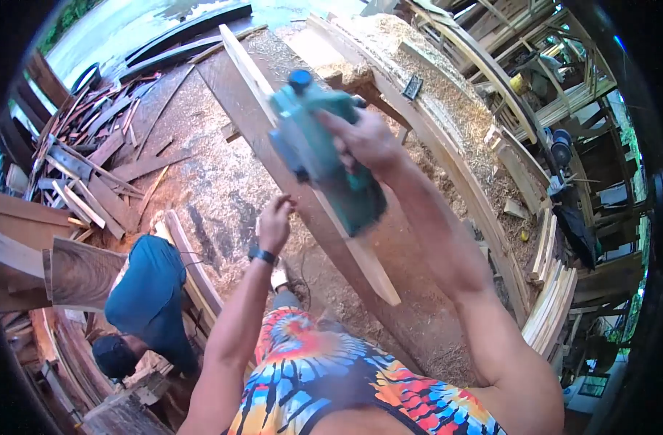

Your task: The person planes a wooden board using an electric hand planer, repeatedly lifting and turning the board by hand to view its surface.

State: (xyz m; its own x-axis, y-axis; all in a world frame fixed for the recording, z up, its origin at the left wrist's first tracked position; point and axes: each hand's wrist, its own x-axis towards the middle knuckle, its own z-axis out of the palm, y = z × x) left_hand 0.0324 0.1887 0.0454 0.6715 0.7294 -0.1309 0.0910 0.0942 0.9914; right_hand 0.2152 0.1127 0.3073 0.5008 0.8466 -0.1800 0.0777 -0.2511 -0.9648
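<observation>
My right hand (pixel 368 141) is wrapped round the handle of a green power planer (pixel 324 152), which is blurred by motion. The planer is over a long pale wood strip (pixel 371 268) that lies along a brown board (pixel 255 123); whether they touch cannot be made out. My left hand (pixel 275 223), with a dark band on its wrist, is to the left of the planer, beside the board's edge. Its fingers are bent and partly spread, and nothing shows in them.
A person in a blue shirt (pixel 146 286) bends over at the lower left. Scrap wood (pixel 99 138) is heaped at the upper left. Long planks (pixel 455 159) with shavings run along the right, near stacked strips (pixel 553 304). Sawdust covers the ground (pixel 215 174).
</observation>
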